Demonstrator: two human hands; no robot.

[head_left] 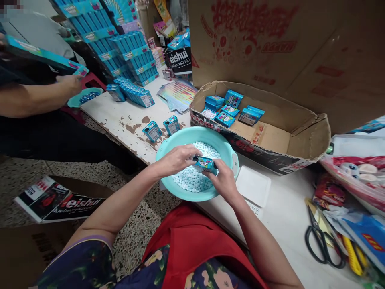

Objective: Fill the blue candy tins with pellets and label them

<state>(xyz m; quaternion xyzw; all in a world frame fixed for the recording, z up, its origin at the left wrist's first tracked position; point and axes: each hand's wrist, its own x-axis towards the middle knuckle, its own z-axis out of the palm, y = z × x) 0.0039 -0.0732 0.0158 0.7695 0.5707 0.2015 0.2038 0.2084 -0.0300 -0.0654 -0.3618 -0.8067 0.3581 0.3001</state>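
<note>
My right hand (224, 178) grips a small blue candy box (203, 162) by its right end, above a mint-green basin (168, 182). My left hand (178, 158) is closed at the box's left end, its fingertips on the edge. Pale round candies (192, 178) cover the basin's bottom, partly hidden by my hands. Just beyond the basin's rim, two similar boxes stand on the table, the left box (152, 131) close to the right box (171, 125). Dark openings show in their tops.
Several flat blue packs (230, 110) lie in a cut-down carton (300, 150) behind the basin. A white scale (253, 186) sits at right, with black scissors (321, 237) farther over. Stacked display boxes (132, 56) rise at back left. A co-worker's hand (70, 86) holds a long blue tray.
</note>
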